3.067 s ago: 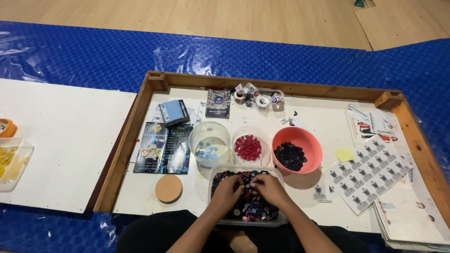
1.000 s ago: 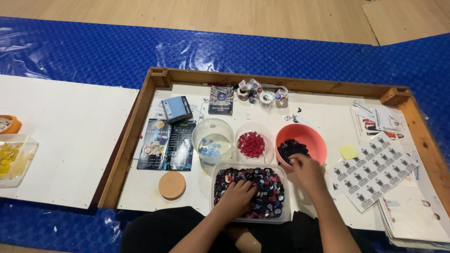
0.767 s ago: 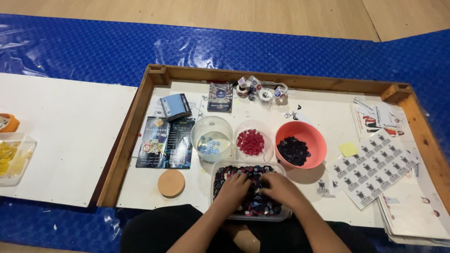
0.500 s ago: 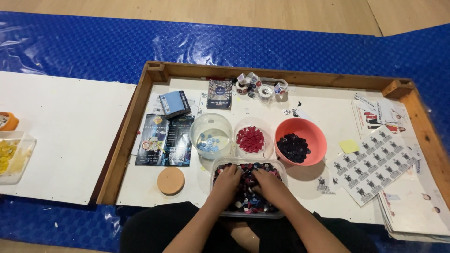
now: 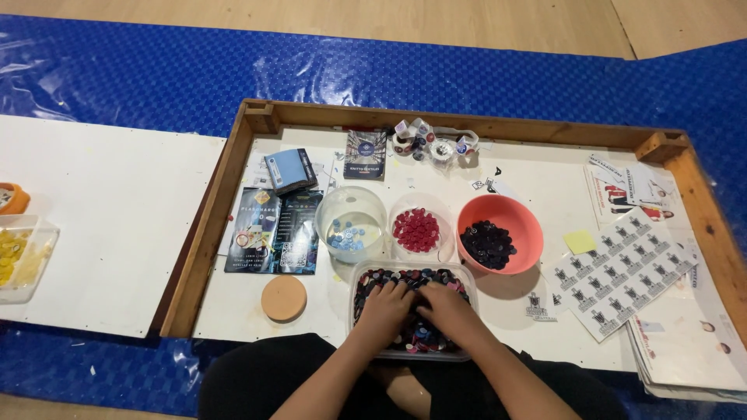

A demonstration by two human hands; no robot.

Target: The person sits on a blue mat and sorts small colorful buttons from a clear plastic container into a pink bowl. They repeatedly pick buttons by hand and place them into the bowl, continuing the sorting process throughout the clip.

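Mixed buttons point(image 5: 393, 278) in a clear tub point(image 5: 354, 299), under both sets of fingers. Small, hard, light and slippery; probably best pinched singly at the rim. Round, so no long axis; lying mostly flat. Left hand point(image 5: 383, 311) and right hand point(image 5: 445, 307) spread loosely among them, touching; any pinch beneath cannot be told. Just beyond the fingertips: red buttons point(image 5: 418, 230), blue buttons point(image 5: 348, 233), an orange bowl point(image 5: 498, 211).

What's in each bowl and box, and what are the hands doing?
Rectangular clear tub: open, full of mixed-colour buttons.
Left hand: palm down, in the tub's buttons.
Right hand: palm down, in the tub's buttons.
Clear round container: open, a few blue buttons inside.
Small clear bowl: holds red buttons.
Orange bowl: holds dark buttons.
Round cork lid: lying flat, off any container.
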